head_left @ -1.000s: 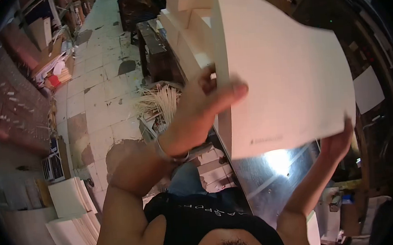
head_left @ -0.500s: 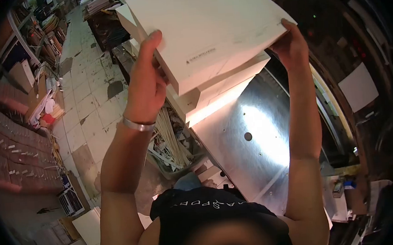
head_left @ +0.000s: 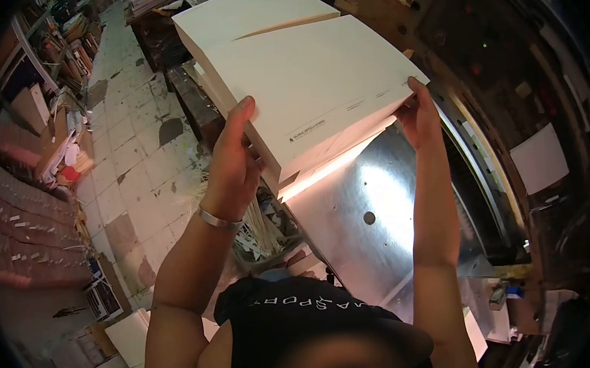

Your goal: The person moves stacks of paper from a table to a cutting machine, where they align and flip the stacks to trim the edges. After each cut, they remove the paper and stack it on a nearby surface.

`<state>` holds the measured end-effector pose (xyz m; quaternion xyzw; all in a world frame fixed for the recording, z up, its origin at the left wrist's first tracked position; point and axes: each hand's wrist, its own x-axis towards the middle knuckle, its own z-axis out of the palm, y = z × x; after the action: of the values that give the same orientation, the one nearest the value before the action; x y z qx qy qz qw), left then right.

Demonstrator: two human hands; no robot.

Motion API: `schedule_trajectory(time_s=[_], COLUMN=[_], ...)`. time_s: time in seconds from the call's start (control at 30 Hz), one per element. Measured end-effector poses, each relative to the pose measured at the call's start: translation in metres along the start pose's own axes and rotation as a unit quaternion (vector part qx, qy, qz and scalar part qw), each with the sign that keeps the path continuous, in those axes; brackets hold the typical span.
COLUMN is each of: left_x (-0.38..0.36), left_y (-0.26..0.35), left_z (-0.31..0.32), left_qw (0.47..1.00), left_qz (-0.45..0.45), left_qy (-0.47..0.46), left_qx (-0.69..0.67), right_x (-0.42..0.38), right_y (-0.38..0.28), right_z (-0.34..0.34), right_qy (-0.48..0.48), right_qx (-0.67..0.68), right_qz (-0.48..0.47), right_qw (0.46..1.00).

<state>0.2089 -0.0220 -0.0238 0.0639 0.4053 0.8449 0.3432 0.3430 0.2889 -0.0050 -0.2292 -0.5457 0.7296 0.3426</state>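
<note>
A thick stack of cream paper (head_left: 322, 79) with small print along its near edge lies between my hands, above a metal machine table. My left hand (head_left: 233, 154) grips its left side, thumb on top and fingers at the side. At the right near corner, my right hand (head_left: 419, 115) holds the stack with the thumb on top and the fingers beneath. Behind it rests another block of paper (head_left: 255, 10), touching the held stack. Below the near edge, a bright light strip shines on the metal table (head_left: 338, 215).
A bin of paper strips (head_left: 261, 234) stands left of the metal table. Shelves with paper bundles (head_left: 70, 49) line the far left beyond the tiled floor (head_left: 118, 155). A dark machine body with a curved metal edge (head_left: 485, 170) is on the right.
Both hands have lowered the paper stack towards me, and it now lies flatter instead of bowed and tilted. The block of paper behind it has come into view.
</note>
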Motion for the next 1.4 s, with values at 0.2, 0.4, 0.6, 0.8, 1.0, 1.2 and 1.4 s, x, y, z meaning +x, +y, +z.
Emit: schedule_trajectory(time_s=[0.2,0.4,0.6,0.8,1.0,1.2,1.4], left_x=[0.003,-0.001,0.005,0.001,-0.01,0.001,0.059], left_y=[-0.005,0.001,0.008,0.006,0.007,0.043,0.143], left_z=[-0.006,-0.004,-0.006,-0.013,-0.023,-0.08,-0.005], left_qw=[0.999,0.998,0.996,0.993,0.987,0.961,0.639], left_qz=[0.016,-0.002,-0.043,-0.054,-0.054,0.271,0.541], left_qy=[-0.047,-0.055,-0.067,-0.094,-0.13,0.049,-0.054], left_qx=[-0.019,-0.017,-0.047,-0.044,-0.082,-0.016,0.544], right_x=[0.004,0.0,-0.001,-0.002,-0.002,0.0,0.003], right_y=[0.002,0.004,0.001,-0.001,0.005,0.003,0.006], right_z=[-0.003,0.001,0.004,0.003,0.0,0.003,-0.002], right_qy=[-0.004,0.018,0.029,0.026,0.019,0.028,0.039], right_qx=[0.034,0.004,-0.017,-0.027,-0.013,-0.01,-0.012], right_qz=[0.011,-0.013,0.004,0.003,-0.014,-0.005,0.02], right_qw=[0.999,1.0,0.999,0.999,1.0,1.0,0.999])
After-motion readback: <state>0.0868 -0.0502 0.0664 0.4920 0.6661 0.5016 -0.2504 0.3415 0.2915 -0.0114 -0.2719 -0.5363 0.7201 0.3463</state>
